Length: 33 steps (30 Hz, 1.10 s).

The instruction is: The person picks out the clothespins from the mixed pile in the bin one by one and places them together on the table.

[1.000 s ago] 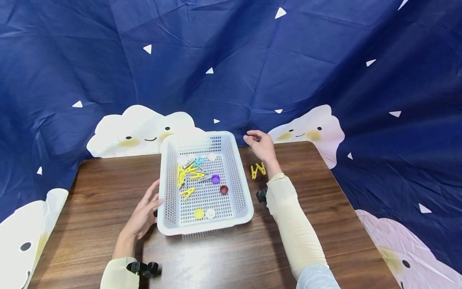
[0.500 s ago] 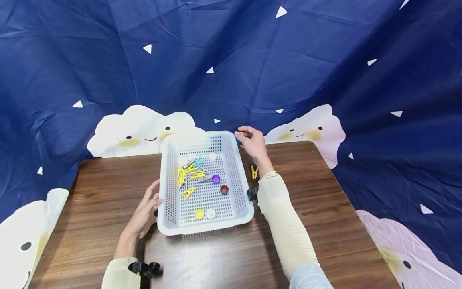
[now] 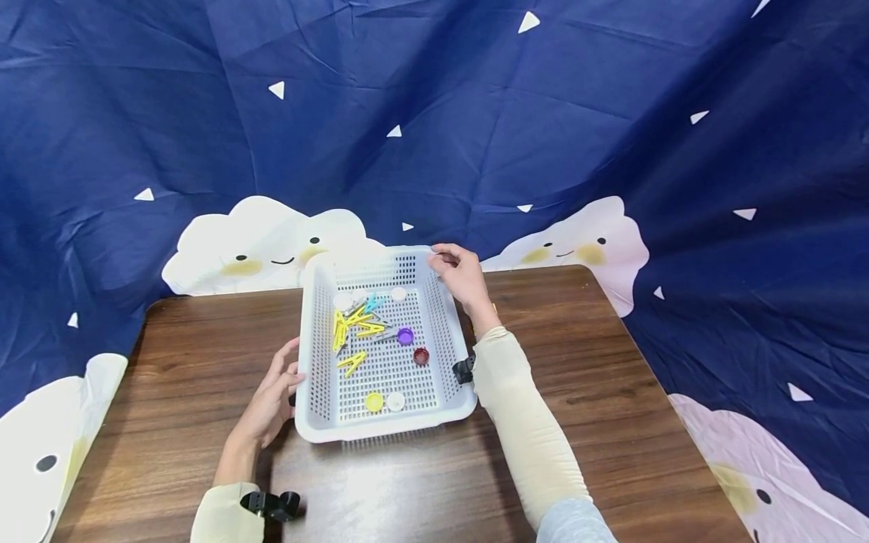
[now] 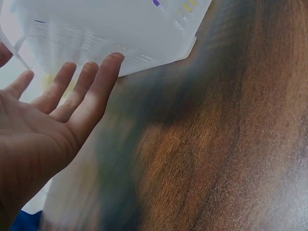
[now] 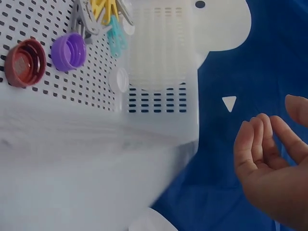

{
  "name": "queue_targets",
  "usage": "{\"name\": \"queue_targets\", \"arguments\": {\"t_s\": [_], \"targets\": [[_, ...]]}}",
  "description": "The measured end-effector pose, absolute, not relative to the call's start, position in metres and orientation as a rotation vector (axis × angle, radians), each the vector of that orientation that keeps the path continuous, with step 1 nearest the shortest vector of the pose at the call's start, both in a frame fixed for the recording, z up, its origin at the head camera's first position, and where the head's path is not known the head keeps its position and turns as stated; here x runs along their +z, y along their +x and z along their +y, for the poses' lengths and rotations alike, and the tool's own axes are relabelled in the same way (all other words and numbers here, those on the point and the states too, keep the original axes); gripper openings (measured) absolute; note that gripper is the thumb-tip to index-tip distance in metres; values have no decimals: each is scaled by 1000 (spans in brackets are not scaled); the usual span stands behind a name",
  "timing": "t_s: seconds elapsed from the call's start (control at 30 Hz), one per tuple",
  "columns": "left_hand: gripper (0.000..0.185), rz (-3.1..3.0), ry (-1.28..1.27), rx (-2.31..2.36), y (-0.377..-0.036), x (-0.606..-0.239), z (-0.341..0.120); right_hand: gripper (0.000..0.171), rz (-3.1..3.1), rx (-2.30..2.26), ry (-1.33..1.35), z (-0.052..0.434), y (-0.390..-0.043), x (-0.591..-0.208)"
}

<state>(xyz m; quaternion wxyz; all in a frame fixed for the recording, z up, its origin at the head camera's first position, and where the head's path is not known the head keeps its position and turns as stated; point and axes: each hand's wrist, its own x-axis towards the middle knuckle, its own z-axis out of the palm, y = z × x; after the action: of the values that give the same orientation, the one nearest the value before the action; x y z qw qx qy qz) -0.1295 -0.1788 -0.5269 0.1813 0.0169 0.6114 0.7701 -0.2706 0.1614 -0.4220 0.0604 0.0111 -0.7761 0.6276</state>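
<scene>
White perforated plastic basket (image 3: 384, 343) sits mid-table on the wooden table (image 3: 611, 392), btwn both hands. Left hand (image 3: 269, 403) w/ fingers straight, flat against basket's left wall near the front corner, holding nothing. Right hand (image 3: 463, 274) at far right corner of the rim, fingers loosely curled, nothing visible in its grip. Inside: yellow clothespins (image 3: 353, 328), purple cap (image 3: 405, 336), red cap (image 3: 422, 356).

left hand (image 3: 270, 403) flat (fingers straight); right hand (image 3: 460, 273) curled
</scene>
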Motion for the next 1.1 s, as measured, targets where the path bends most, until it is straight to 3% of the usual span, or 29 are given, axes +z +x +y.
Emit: {"name": "queue_targets", "arguments": {"t_s": [1.1], "targets": [[64,1752,33,2157,-128,-527,-178,37,-2499,1830,163,128,-261,-453]]}}
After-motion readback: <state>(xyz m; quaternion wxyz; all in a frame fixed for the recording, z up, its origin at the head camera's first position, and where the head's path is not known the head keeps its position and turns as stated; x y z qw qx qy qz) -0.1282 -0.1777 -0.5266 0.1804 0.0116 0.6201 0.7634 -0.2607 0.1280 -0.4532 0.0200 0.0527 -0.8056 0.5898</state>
